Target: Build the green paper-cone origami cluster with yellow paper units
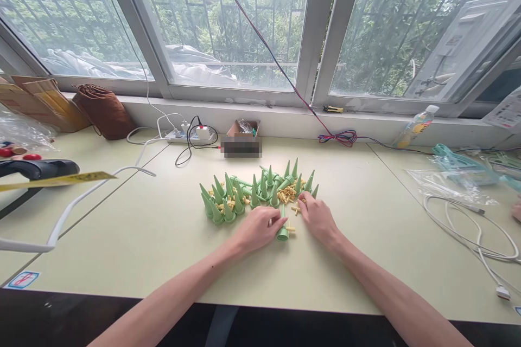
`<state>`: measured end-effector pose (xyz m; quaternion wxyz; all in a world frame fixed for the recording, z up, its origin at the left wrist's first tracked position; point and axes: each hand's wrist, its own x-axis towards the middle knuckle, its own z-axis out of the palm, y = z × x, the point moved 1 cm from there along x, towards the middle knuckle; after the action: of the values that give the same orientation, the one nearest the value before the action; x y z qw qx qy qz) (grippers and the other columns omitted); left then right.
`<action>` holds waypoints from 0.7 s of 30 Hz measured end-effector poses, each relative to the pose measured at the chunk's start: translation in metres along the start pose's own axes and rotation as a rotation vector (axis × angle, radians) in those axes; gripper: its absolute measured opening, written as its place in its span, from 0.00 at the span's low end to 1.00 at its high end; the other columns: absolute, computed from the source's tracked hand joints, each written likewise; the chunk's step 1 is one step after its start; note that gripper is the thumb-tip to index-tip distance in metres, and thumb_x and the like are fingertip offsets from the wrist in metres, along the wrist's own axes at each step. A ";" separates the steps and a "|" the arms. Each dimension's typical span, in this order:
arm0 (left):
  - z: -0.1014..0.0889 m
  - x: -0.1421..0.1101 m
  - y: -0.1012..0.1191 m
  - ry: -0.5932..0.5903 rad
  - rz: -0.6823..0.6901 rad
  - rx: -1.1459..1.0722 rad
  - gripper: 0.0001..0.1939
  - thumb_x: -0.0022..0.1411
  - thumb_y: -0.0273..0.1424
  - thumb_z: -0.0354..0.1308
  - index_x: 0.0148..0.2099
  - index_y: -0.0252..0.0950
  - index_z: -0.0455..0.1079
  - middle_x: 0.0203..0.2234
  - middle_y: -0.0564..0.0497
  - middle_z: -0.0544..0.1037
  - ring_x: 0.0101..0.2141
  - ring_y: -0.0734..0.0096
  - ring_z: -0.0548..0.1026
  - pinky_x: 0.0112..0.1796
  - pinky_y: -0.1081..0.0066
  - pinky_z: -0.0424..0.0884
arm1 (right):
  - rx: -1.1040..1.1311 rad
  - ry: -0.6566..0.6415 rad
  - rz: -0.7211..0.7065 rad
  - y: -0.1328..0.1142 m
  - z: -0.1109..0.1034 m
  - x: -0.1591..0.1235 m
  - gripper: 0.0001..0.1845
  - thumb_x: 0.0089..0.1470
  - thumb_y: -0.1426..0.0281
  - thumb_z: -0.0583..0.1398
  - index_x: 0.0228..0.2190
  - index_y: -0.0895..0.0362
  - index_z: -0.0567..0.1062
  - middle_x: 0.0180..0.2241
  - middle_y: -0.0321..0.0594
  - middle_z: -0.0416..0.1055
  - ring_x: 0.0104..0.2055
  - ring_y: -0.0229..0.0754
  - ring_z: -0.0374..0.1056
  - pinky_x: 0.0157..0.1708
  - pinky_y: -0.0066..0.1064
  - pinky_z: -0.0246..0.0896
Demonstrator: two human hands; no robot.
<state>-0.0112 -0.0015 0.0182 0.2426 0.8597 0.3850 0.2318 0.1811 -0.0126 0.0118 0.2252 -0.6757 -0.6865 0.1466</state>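
Note:
My left hand [265, 225] is closed on a green plant watering spike [282, 235], which lies with its round open end toward me. A small yellow valve piece [290, 229] sticks out from the spike's right side. To the right, my right hand [318, 218] has its thumb and fingers pinched at a yellow valve piece [303, 201], partly hidden by the fingertips. More yellow pieces lie just left of those fingers. Beyond both hands, several green spikes [229, 213] stand point up, with others lying among them. Loose yellow pieces [287, 193] are heaped between the spikes.
Behind the spikes sits a small open cardboard box [243, 128]. A power strip [191, 134] with cables and a brown drawstring bag [101, 111] are at the back left. On the right lie a white cable [468, 227], plastic bags [451, 187] and a bottle [415, 127].

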 end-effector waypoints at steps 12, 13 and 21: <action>-0.003 -0.002 0.006 0.006 -0.050 -0.037 0.10 0.67 0.38 0.55 0.37 0.37 0.69 0.22 0.56 0.73 0.24 0.73 0.67 0.28 0.74 0.59 | 0.195 0.001 -0.131 -0.002 0.002 -0.004 0.12 0.66 0.66 0.49 0.37 0.56 0.70 0.19 0.33 0.66 0.20 0.39 0.62 0.23 0.27 0.52; -0.003 -0.002 0.007 -0.005 -0.052 -0.031 0.10 0.66 0.38 0.55 0.39 0.37 0.69 0.22 0.56 0.73 0.24 0.73 0.67 0.28 0.74 0.59 | 0.215 -0.020 -0.156 -0.003 0.003 -0.004 0.12 0.66 0.65 0.49 0.37 0.56 0.69 0.19 0.32 0.65 0.20 0.39 0.61 0.23 0.27 0.51; -0.006 -0.003 0.009 -0.079 -0.013 0.020 0.13 0.66 0.42 0.55 0.43 0.38 0.73 0.22 0.55 0.73 0.25 0.71 0.68 0.28 0.73 0.60 | 0.257 -0.060 -0.190 -0.003 0.006 -0.005 0.14 0.67 0.64 0.47 0.34 0.55 0.68 0.19 0.32 0.65 0.20 0.39 0.61 0.24 0.27 0.52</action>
<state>-0.0114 -0.0078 0.0277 0.2505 0.8680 0.3832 0.1921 0.1753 -0.0168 0.0073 0.3023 -0.5687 -0.7291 0.2315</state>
